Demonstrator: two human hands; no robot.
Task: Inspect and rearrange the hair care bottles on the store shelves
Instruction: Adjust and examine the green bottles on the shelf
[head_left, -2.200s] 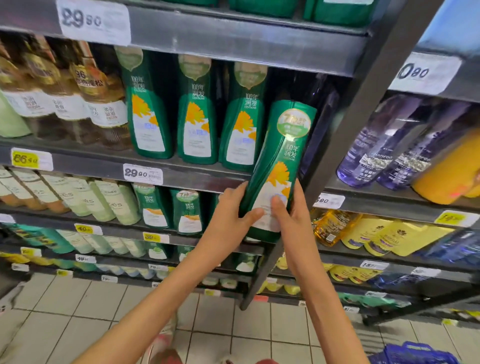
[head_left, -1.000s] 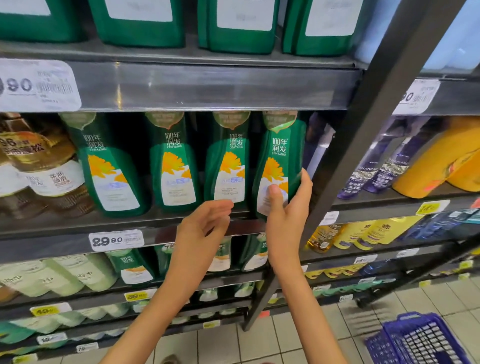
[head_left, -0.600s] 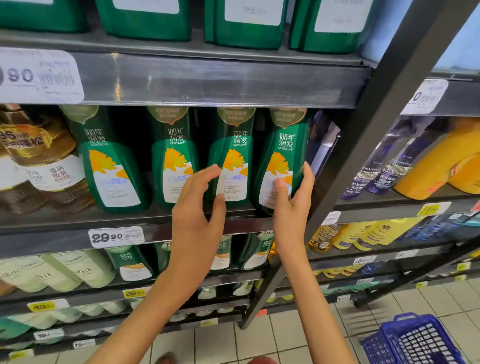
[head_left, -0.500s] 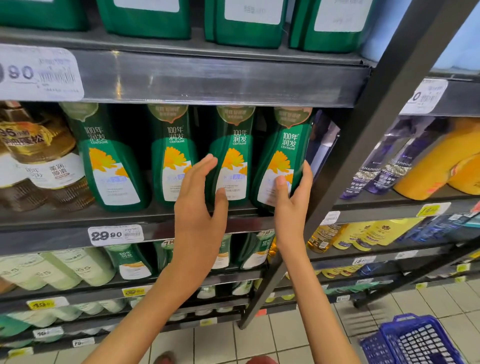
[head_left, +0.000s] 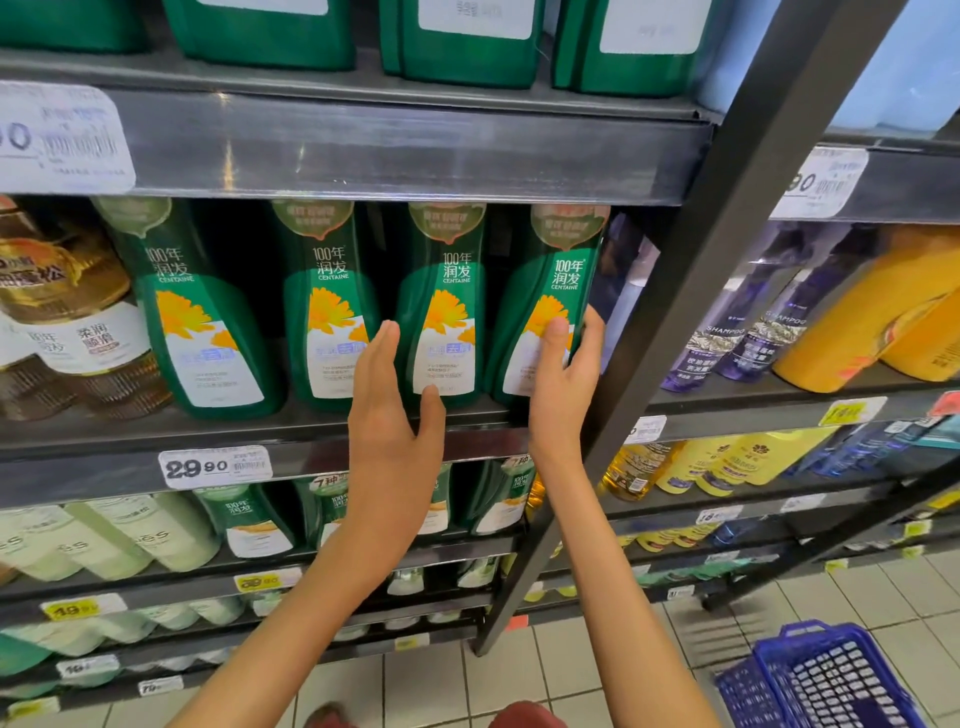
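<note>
Now back on the middle shelf (head_left: 311, 434) rather than lifted clear in both hands: rightmost green bottle (head_left: 558, 291), gripped low by right hand (head_left: 563, 384), thumb on label, fingers round its right side. Left hand (head_left: 392, 415) off it, flat and slack before the neighbouring green bottle (head_left: 441, 312). Push square, label forward, flush with the row; release gently. Opaque green plastic, fill level hidden. Blue basket (head_left: 826, 675) on floor, contents unclear.
</note>
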